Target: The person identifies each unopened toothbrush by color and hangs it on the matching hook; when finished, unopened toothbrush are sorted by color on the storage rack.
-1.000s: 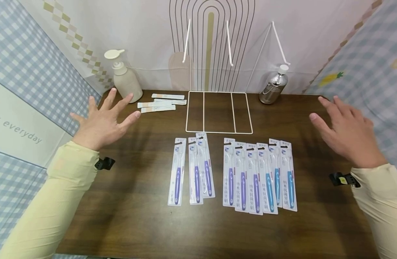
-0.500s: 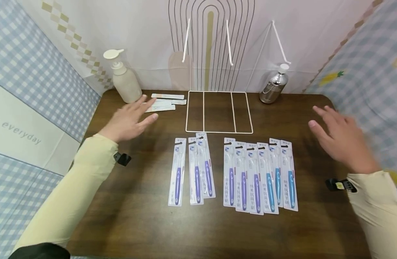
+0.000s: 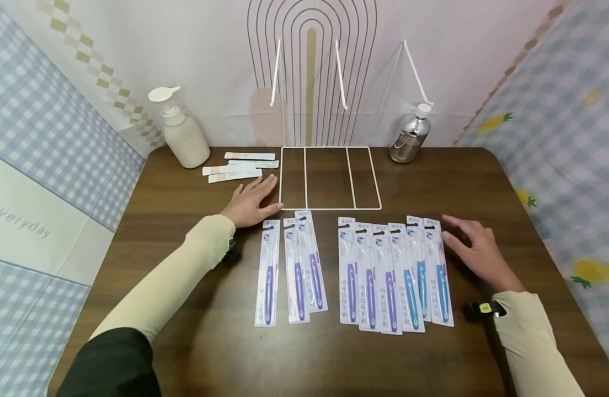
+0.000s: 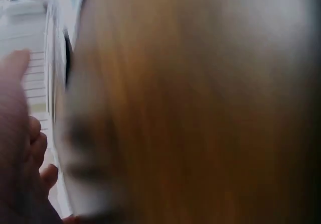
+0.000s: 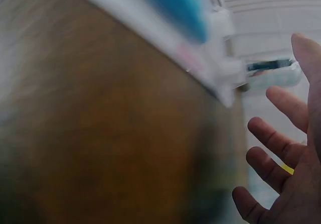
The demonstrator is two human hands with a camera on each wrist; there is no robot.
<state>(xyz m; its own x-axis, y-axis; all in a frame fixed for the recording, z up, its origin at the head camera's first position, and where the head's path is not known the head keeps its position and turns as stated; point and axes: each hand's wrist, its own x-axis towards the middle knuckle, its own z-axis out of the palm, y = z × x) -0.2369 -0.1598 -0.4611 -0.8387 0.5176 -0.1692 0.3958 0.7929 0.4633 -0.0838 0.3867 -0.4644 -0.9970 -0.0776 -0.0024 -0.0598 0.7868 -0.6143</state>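
Two groups of packaged toothbrushes lie on the dark wooden table (image 3: 185,342): three purple ones (image 3: 292,267) at left, and several purple and blue ones (image 3: 394,273) at right. My left hand (image 3: 251,199) rests flat and open on the table, just above the leftmost pack and beside the white wire rack (image 3: 329,177). My right hand (image 3: 470,248) lies open at the right edge of the blue packs (image 3: 439,270), fingertips close to the rightmost one. Both wrist views are blurred; the right one shows spread fingers (image 5: 281,133) near a blue pack (image 5: 175,13).
A beige pump bottle (image 3: 181,135) stands at the back left, with several thin white sachets (image 3: 237,165) next to it. A silver pump bottle (image 3: 409,138) stands at the back right. Checked panels wall in both sides.
Both hands have come down from raised positions at the sides and moved inward: the left to the table by the rack, the right to the edge of the blue packs. The camera tilted down slightly.
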